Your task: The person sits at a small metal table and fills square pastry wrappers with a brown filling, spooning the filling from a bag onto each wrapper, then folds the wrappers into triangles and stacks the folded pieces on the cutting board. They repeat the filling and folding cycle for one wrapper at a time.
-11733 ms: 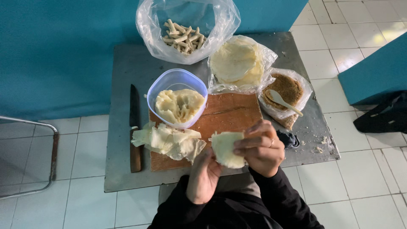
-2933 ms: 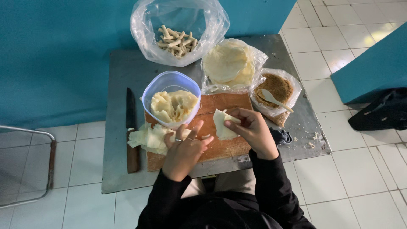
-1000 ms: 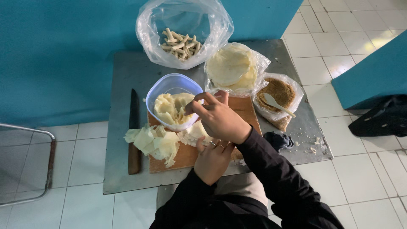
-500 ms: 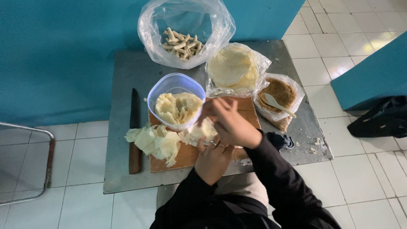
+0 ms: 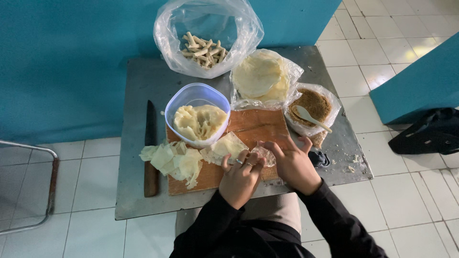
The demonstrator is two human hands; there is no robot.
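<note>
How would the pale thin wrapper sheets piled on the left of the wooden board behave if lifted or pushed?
Probably floppy: the wrapper sheets lie crumpled and folded, with one edge drooping over the wooden board. Likely light for their size, since they look very thin. Possibly easy to tear or stick together, as they overlap in a loose pile near the left hand.

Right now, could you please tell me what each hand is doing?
Left hand: fingers curled, pressing the thin pale round wrapper.
Right hand: open, fingers spread on it.
</note>
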